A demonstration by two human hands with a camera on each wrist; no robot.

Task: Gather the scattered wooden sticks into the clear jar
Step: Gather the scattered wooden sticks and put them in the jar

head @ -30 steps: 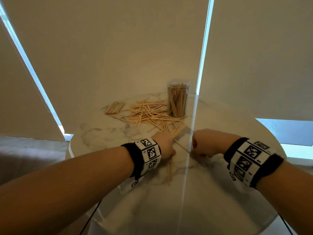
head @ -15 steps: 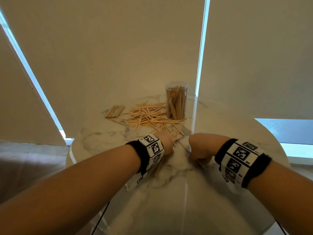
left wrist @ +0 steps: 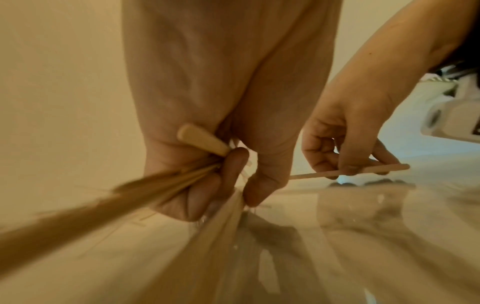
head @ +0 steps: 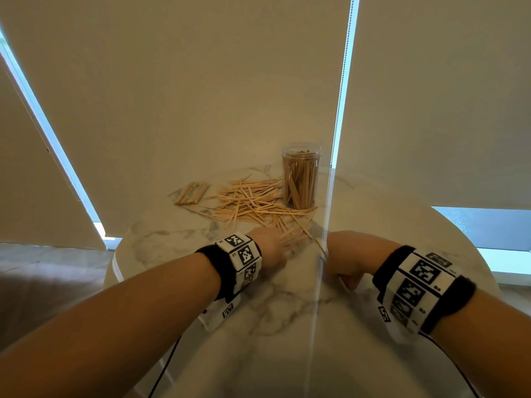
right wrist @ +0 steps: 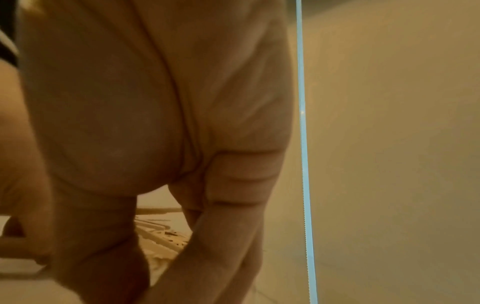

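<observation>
The left hand [left wrist: 207,127] has its fingers [left wrist: 235,164] curled tight around a bundle of wooden sticks [left wrist: 166,185]. In the left wrist view the bundle runs out of the fist toward the lower left, blurred, and one rounded stick end pokes up between palm and fingertip. More sticks pass under the thumb and slant down across the desk [head: 287,340]. In the head view the same bundle fans out past the knuckles, toward the pile.

The right hand [left wrist: 345,131] is close beside the left, just off it. Its fingers [left wrist: 322,156] are bent, and the thumb and a fingertip pinch a single stick [left wrist: 363,170], which lies almost level, just above the desk, with one end pointing at the left hand. In the right wrist view the palm fills most of the picture and the pinch itself cannot be made out.

Beyond both hands, farther across the desk, lies the loose pile of scattered sticks [head: 253,205], crossing one another in all directions; its near edge reaches the left hand's knuckles. At the pile's far right edge the clear jar [head: 300,175] stands upright, open at the top and already well filled with sticks standing on end. To the left of the pile, a little apart, lies a small flat sheaf of sticks [head: 192,192] side by side.

Both wrists carry black bands with white marker blocks [head: 244,254]. The desk is round and marbled white, set before pale roller blinds [head: 201,81].
</observation>
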